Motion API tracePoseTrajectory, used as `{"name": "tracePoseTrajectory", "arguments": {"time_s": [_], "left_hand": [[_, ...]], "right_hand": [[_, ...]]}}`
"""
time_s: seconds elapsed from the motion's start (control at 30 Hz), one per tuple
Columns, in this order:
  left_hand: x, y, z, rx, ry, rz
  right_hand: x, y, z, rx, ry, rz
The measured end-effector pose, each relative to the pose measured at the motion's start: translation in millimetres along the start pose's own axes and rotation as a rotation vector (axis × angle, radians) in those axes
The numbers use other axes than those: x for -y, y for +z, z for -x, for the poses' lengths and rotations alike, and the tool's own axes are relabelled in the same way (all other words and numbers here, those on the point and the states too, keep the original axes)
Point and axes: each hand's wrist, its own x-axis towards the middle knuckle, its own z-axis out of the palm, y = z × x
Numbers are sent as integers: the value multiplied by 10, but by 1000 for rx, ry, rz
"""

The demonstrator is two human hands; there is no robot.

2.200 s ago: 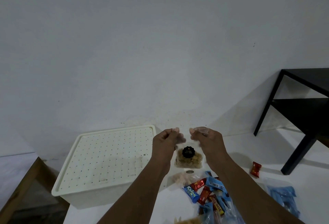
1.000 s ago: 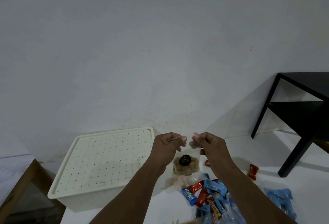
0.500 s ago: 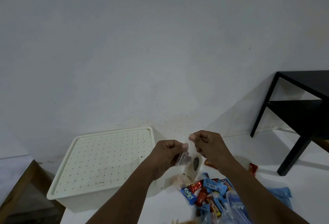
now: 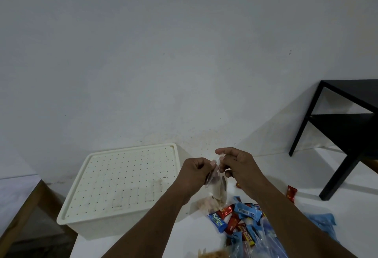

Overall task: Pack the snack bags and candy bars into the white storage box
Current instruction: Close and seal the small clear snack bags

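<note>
At the left of the white table (image 4: 131,245) sits the white storage box (image 4: 86,228), its perforated lid (image 4: 122,184) closed, and its near left corner seems to reach past the table's edge. Just right of it, the left hand (image 4: 194,172) is raised above the surface with its fingers curled, thumb and forefinger pinching the top edge of a clear snack bag (image 4: 217,188). The bag hangs nearly edge-on between the two hands, a dark round label showing on it, above the table and outside the box. The right hand (image 4: 238,165) meets it from the other side, fingers bunched and clamped on the same top edge. Below, on the near right, lie the loose candy bars (image 4: 239,218) in red and blue wrappers, with a single red candy bar (image 4: 291,193) farther right and a black side table (image 4: 347,130) beyond. Nothing appears packed yet. The likely trouble is the lid: with both hands on the bag, neither is free to lift it. A thin pinch on slick plastic could also slip or pull the seal open, dropping the contents onto the pile, and a careless shove could upset the overhanging box.
</note>
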Motion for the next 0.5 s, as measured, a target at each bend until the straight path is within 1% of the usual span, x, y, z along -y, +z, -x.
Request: {"name": "tracePoseTrajectory", "arguments": {"time_s": [0.1, 0.2, 0.27, 0.4, 0.5], "left_hand": [[10, 16, -9, -20, 65, -93], [14, 32, -2, -9, 82, -111], [24, 25, 6, -33, 94, -121], [17, -27, 23, -74, 92, -27], [14, -24, 20, -77, 146, -61]], "right_hand": [[46, 13, -27, -63, -13, 70], [80, 17, -56, -129, -32, 96], [96, 12, -88, -162, -36, 89], [109, -16, -163, -169, -23, 77], [100, -28, -187, -174, -10, 63]]}}
